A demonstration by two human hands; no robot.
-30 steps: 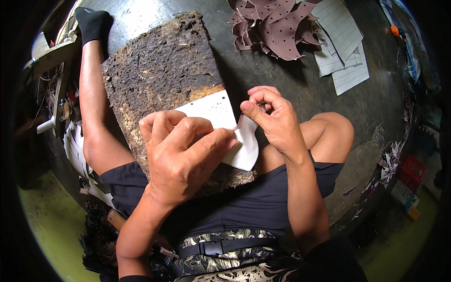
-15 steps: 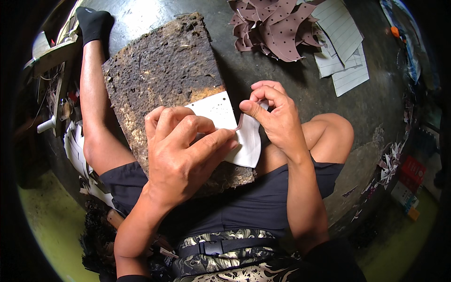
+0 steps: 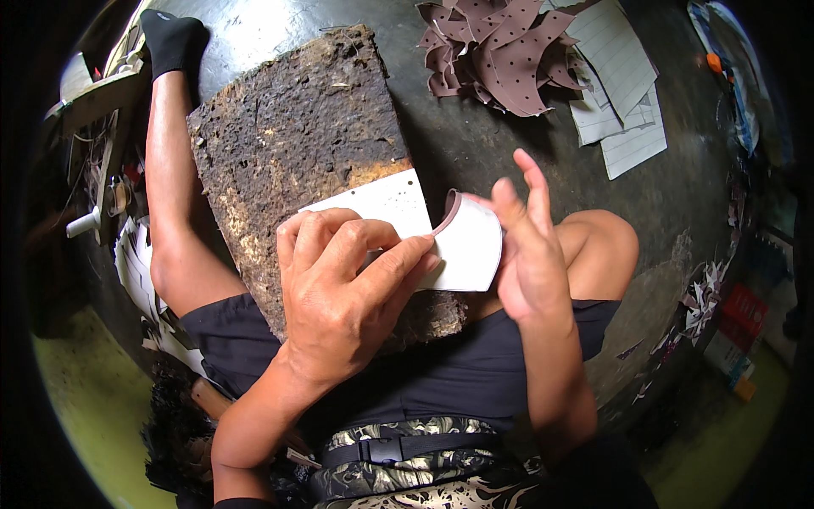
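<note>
My left hand point(image 3: 343, 284) pinches a white curved piece of sheet material point(image 3: 468, 254) between thumb and forefinger. A thin brown edge curls up along its inner curve, and its right part lifts off to the side of the board. Just to the right of it is my right hand point(image 3: 534, 267), fingers spread, somewhat blurred; whether it touches the piece I cannot tell. Partly under my left hand, a flat white sheet point(image 3: 386, 197) with small dark holes lies on a rough, dark, worn board point(image 3: 297, 110).
Brown pieces with dark holes point(image 3: 509, 59) are heaped on the dark floor beyond the board, beside several lined white sheets point(image 3: 623, 110). My legs flank the board. Scraps point(image 3: 699, 301) lie along the right, and a wooden frame point(image 3: 106, 97) stands at the left.
My right hand has let go of the curved piece's raised end and opened its fingers. The piece has swung up and to the right. My left hand has moved slightly right.
</note>
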